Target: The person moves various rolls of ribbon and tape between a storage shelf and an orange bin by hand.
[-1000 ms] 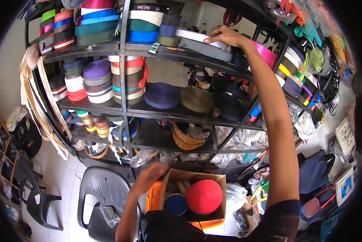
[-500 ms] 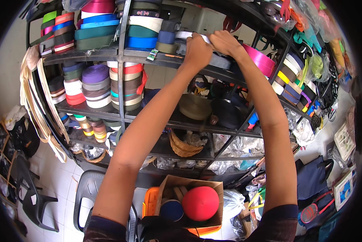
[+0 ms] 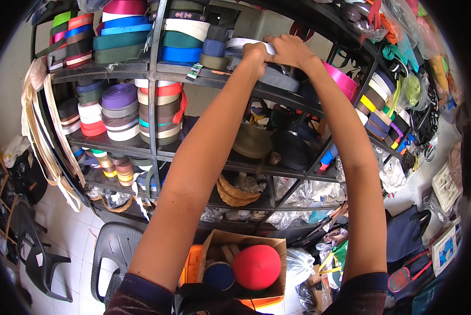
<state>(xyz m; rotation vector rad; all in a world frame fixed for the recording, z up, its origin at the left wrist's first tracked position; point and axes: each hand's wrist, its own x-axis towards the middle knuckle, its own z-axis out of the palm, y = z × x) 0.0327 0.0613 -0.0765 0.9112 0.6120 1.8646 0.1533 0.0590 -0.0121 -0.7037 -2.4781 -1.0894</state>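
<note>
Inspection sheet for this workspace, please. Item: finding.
Surface: black shelf, stacked with rolls.
Things: white roll above grey roll.
Clutter: box holding red ball-like item; plastic bags beside it.
Hands: left hand and right hand close together at white roll; exact grip hidden.
Cables: nothing seen for certain.
Surroundings: tiled floor, black chair at left.

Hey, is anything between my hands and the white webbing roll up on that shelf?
Nothing visible blocks either one: your left hand and right hand are both at the white webbing roll. The gray roll sits below it, though some fingertips are hidden.
</note>
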